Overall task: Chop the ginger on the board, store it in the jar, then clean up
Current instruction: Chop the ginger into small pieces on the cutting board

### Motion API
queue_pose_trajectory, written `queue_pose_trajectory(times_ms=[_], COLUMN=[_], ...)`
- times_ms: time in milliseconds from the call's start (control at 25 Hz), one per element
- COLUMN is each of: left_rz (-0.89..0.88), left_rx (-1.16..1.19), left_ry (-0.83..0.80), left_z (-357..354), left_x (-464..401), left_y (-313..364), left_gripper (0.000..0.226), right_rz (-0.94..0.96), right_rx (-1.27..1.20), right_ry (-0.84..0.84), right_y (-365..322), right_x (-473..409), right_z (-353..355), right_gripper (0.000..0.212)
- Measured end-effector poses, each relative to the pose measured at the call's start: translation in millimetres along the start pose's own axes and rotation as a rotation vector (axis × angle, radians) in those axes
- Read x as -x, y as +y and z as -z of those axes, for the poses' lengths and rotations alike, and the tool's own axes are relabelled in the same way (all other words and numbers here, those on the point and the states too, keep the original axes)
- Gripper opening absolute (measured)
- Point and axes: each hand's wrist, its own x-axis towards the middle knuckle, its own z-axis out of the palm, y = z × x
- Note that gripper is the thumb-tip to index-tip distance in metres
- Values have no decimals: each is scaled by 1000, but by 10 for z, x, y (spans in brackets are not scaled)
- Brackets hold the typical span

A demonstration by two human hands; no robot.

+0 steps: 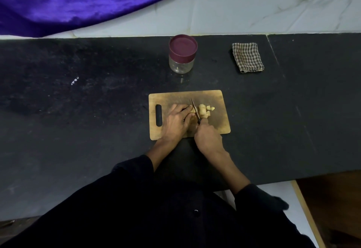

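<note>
Head view: left hand (pixel 176 120) pins ginger (pixel 203 111) mid-board (pixel 218 99), fingertips touching the knife (pixel 195 109) gripped by right hand (pixel 208 136); a slip risks cutting them.

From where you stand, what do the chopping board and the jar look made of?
Chopping board: looks like wood, matt brown with worn, darkened patches. Jar: clear body, glass or plastic, cannot tell which; its maroon lid looks like smooth plastic.
</note>
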Motion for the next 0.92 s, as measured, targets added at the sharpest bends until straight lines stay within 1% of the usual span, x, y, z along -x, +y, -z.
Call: queue_pose_trajectory(times_ms=[120, 280, 360, 640, 760, 920], left_rz=[14, 17, 23, 15, 10, 4], left_rx=[13, 27, 28, 32, 31, 28], left_ry=[-4, 11, 21, 9, -1, -5], left_z=[2, -5, -7, 20, 20, 25], left_x=[12, 1, 2, 10, 6, -2], left_y=[10, 4, 1, 24, 14, 21], left_gripper=[27, 27, 27, 26, 26, 26], right_rz=[3, -15, -25, -68, -40, 13], right_rx=[9, -12, -21, -125, -150, -151], right_ry=[-33, -48, -55, 16, 39, 30], right_y=[-44, 95, 153, 210, 208, 159], right_x=[-82, 102, 175, 137, 138, 143], right_z=[42, -21, -43, 2, 30, 34], right_gripper=[20, 17, 19, 24, 22, 18])
